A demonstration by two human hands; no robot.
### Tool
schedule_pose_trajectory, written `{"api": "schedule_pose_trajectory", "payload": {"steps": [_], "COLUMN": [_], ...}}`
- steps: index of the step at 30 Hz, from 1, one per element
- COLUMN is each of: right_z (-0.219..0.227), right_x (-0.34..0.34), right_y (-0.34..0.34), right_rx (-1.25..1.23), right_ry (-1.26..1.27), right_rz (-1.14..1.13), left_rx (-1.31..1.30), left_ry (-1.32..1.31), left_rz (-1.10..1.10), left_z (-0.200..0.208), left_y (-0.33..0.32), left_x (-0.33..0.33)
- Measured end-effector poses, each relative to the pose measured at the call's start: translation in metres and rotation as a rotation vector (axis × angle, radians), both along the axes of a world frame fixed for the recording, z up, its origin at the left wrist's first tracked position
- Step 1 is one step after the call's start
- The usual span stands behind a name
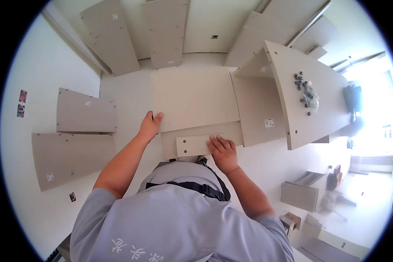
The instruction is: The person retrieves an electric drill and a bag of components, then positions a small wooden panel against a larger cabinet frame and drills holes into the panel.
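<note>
I see a large beige panel (194, 98) lying flat on the floor (126, 87) at frame centre. My left hand (149, 125) grips its lower-left corner, thumb on top, fingers curled under the edge. At five o'clock from that corner, my right hand (223, 151) lies flat, fingers spread, pressing a narrow strip board (192, 145). At two o'clock, a half-built cabinet panel (312, 98) carries a bag of fittings (310, 95).
</note>
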State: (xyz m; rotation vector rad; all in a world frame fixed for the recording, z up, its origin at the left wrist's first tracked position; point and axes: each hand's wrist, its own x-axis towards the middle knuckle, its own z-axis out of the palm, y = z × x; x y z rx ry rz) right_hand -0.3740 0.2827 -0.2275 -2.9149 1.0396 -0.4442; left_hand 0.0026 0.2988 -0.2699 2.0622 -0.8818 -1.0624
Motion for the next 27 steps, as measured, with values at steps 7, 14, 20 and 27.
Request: {"api": "schedule_pose_trajectory", "payload": {"steps": [7, 14, 20, 27], "right_z": [0.134, 0.208, 0.249, 0.263], "right_x": [0.024, 0.039, 0.035, 0.031], "right_y": [0.015, 0.034, 0.04, 0.043], "right_rx": [1.214, 1.477, 1.414, 1.357], "right_ry": [-0.561, -0.989, -0.954, -0.978], "right_rz": [-0.461, -0.28, -0.149, -0.098], "left_rx": [-0.045, -0.069, -0.698, -0.744], "left_ry": [0.062, 0.112, -0.128, -0.087], "left_rz": [-0.043, -0.092, -0.417, -0.449], "left_z": [0.017, -0.007, -0.072, -0.079], "left_y": [-0.007, -0.011, -0.022, -0.029], "left_x": [-0.004, 0.002, 0.017, 0.016]}}
